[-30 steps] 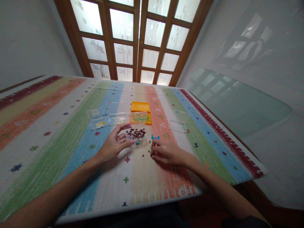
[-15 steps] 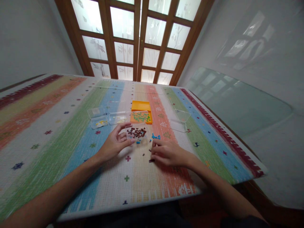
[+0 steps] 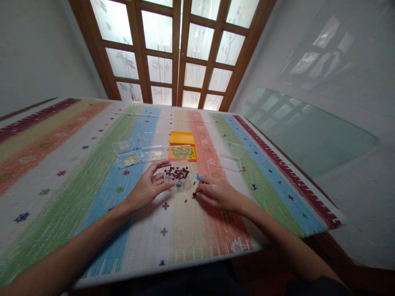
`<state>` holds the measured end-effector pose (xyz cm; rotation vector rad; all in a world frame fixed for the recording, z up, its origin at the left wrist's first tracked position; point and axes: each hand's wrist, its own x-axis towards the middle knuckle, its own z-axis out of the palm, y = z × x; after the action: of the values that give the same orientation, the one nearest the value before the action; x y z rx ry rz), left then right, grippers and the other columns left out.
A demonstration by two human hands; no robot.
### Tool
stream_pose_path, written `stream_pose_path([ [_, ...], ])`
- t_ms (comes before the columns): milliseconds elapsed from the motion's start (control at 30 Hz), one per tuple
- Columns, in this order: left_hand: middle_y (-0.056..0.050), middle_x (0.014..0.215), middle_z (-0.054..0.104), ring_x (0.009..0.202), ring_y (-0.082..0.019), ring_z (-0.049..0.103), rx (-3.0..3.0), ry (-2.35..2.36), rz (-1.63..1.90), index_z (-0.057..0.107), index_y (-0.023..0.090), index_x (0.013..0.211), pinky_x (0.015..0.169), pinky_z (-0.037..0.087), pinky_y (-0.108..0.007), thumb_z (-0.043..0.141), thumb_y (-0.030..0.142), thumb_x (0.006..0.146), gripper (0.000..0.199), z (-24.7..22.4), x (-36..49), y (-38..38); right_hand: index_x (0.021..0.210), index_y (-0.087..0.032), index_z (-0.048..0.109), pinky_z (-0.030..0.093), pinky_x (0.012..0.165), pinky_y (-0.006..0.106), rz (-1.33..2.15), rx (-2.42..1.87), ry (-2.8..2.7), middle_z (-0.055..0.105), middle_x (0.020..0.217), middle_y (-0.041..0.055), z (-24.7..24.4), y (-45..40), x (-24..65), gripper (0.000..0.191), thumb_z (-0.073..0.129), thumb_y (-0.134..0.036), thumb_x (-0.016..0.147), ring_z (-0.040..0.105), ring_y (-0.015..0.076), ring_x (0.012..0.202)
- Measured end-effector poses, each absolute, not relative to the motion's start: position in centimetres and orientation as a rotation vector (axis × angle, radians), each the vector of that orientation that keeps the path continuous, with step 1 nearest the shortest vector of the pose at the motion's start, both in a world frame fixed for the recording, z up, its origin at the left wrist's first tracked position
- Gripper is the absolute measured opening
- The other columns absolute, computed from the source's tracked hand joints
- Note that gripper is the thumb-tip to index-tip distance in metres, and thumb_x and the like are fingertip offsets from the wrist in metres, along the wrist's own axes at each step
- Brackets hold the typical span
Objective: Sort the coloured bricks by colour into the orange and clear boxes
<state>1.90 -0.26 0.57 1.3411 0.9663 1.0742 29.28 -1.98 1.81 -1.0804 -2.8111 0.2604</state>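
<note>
My left hand [image 3: 146,187] grips the left side of a clear plastic box [image 3: 191,167], thumb at the near edge and fingers behind. Inside lie many small brown toy bricks [image 3: 177,173]. To the right, my right hand [image 3: 217,193] is closed in a pinch at a small brown brick [image 3: 194,194] low over the cloth. Some small blue bricks [image 3: 198,176] sit just beyond its fingers, partly hidden by them. One blue brick [image 3: 178,185] shows at the box's near side. A tiny dark piece [image 3: 185,201] lies apart on the cloth.
Behind the box stands an open orange case [image 3: 182,137] with green pieces. Left of it are clear boxes with pale pieces [image 3: 158,156] and yellow pieces [image 3: 131,160]. Another open clear box [image 3: 231,163] stands at right. A striped cloth [image 3: 145,230] covers the table.
My right hand has shifted slightly up, and the brown brick by its fingertips has moved up from the cloth's nearer spot. My left hand stays on the box.
</note>
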Motion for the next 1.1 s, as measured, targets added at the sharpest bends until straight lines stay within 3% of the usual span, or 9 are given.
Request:
stream_pose_path([
  [300,-0.015,0.148,0.06,0.122,-0.03,0.069,1.352,0.958,1.075,0.059,0.022,0.131,0.112,0.052,-0.053,0.087,0.032,0.075,0.063,0.5,1.7,-0.1,0.096,-0.017,0.077,0.023,0.06,0.029,0.162,-1.255,-2.798,0.069,0.096,0.0074,0.4,-0.7,28.1,0.021,0.058,-0.024,0.103,0.05,0.0116,0.066],
  [433,-0.015,0.147,0.061,0.122,-0.03,0.069,1.348,0.962,1.076,0.059,0.022,0.131,0.113,0.051,-0.053,0.088,0.032,0.074,0.064,0.5,1.7,-0.1,0.102,-0.017,0.078,0.025,0.061,0.029,0.182,-1.291,-2.773,0.072,0.099,0.0089,0.4,-0.7,28.0,0.02,0.058,-0.02,0.102,0.054,0.0132,0.071],
  [767,-0.015,0.149,0.059,0.117,-0.029,0.071,1.339,0.942,1.084,0.058,0.022,0.13,0.108,0.054,-0.051,0.088,0.032,0.073,0.065,0.7,1.8,-0.2,0.107,-0.018,0.076,0.033,0.065,0.027,0.302,-1.282,-2.758,0.07,0.104,0.0092,1.7,-1.1,28.7,0.022,0.066,-0.035,0.1,0.059,0.0154,0.077],
  [1100,-0.015,0.15,0.058,0.115,-0.027,0.071,1.319,0.935,1.08,0.058,0.022,0.131,0.107,0.056,-0.05,0.088,0.03,0.074,0.065,0.8,1.7,-0.3,0.111,-0.016,0.07,0.037,0.069,0.029,0.34,-1.35,-2.673,0.071,0.107,0.0098,1.7,-1.6,27.6,0.022,0.065,-0.032,0.098,0.061,0.0176,0.082],
])
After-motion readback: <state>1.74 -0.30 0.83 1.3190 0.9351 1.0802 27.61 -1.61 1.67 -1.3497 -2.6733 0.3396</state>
